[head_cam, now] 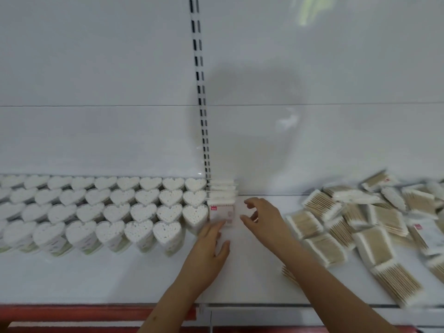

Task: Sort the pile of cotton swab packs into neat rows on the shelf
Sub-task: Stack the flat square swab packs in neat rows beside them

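Observation:
A short row of upright cotton swab packs (222,200) stands on the white shelf (254,267), just right of the slotted upright. My left hand (211,248) rests on the shelf with its fingertips touching the lower edge of the front pack, holding nothing. My right hand (262,217) hovers just right of that row, fingers curved and apart, nothing in it. A loose pile of flat packs with wooden-stick swabs (360,224) lies scattered on the right part of the shelf.
Several rows of heart-shaped swab boxes (108,212) fill the left half of the shelf, up against the new row. A slotted black-and-white upright (201,104) runs up the white back wall. A red rail (96,311) edges the shelf front at left.

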{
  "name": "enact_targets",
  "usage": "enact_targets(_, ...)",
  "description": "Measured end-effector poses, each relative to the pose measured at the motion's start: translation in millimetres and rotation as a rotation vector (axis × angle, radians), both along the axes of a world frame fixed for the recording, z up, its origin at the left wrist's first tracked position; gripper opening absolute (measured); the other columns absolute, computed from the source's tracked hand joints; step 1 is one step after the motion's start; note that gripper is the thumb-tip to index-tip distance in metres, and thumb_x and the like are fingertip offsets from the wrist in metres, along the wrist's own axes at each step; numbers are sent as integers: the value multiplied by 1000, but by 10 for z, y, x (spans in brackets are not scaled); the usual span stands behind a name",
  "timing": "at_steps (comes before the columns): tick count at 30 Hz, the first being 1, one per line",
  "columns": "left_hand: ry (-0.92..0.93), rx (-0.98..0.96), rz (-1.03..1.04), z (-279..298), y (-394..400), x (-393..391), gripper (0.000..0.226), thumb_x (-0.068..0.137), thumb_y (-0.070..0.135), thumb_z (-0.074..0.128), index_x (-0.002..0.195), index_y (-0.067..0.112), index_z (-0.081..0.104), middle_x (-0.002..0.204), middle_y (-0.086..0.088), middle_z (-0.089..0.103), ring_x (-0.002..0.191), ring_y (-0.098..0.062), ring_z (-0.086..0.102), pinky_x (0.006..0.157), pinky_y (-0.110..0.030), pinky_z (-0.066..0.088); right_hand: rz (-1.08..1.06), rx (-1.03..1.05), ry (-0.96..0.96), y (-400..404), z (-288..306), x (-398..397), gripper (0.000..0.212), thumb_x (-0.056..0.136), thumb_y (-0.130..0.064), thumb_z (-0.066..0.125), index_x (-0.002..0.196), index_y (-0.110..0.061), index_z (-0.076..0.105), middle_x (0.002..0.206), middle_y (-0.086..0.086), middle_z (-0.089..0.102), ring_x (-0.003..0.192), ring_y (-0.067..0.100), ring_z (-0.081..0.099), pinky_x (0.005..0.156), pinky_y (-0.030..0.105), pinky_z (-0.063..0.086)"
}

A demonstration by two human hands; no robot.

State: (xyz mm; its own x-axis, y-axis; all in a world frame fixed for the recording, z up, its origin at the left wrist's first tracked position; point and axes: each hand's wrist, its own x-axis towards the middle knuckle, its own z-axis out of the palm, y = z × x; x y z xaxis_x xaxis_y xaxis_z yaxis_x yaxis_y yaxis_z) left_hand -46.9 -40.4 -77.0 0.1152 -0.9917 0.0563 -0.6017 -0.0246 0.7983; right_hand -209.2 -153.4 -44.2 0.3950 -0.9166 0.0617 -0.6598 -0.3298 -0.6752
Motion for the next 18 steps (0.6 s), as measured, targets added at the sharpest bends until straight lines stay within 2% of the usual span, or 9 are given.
enact_targets(2,-26,-8,-14,-33,11,-60,45,101,28,54,143,36,42,140,18,42,115,14,46,90,-1,37,33,-41,170,73,81,-306,35,92,-34,65,123,-19,58,113,-4,59,76,6,52,75,22,43)
enact_targets(4,-72,-44,-60,-63,3,-138,40,101,27,55,139,38,46,135,20,44,117,9,48,93,-7,38,40,-17,325,182,155,-683,34,92,-40,65,121,-23,58,113,-6,59,77,3,48,69,19,39)
enact_targets(6,-101,-85,-132,-61,-22,-247,38,100,26,56,134,42,48,127,25,45,116,7,49,94,-11,40,24,2,415,337,194,-1060,38,89,-45,67,121,-26,59,115,-10,57,90,4,51,74,19,40)
enact_targets(8,-113,-100,-225,-52,-56,-382,38,99,25,57,131,45,48,122,30,44,114,9,48,91,-6,38,33,-40,420,537,158,-1371,48,84,-50,70,125,-28,60,122,-12,54,111,7,49,91,21,41)
enact_targets(10,-157,-115,-332,-31,-105,-533,39,98,29,59,133,43,49,124,28,43,116,9,46,94,-6,37,33,-84,400,762,70,-1553,58,78,-59,68,128,-30,60,128,-13,50,119,9,43,99,22,38)
enact_targets(12,-181,-110,-434,-15,-146,-679,45,96,37,59,138,41,46,131,26,41,122,8,42,101,-9,36,25,-148,437,931,-62,-1602,70,73,-69,60,131,-31,59,130,-11,51,120,12,42,101,25,39)
enact_targets(14,-203,-74,-523,-12,-167,-796,54,95,44,59,146,38,41,142,23,36,130,6,36,111,-16,32,-10,-201,424,1025,-197,-1587,74,71,-70,57,132,-27,59,128,-9,56,118,17,47,97,32,47)
enact_targets(16,-283,-58,-596,-30,-185,-861,64,92,49,57,152,39,34,153,19,29,137,0,28,116,-23,27,-51,-241,382,1053,-273,-1547,71,73,-66,60,131,-25,61,125,-10,60,115,19,51,93,35,49)
enact_targets(18,-355,-65,-634,-54,-208,-899,71,88,48,56,154,40,29,159,14,23,139,-6,27,116,-28,28,-109,-275,331,1062,-308,-1516,62,76,-61,60,126,-24,66,118,-12,65,111,17,53,90,35,49)
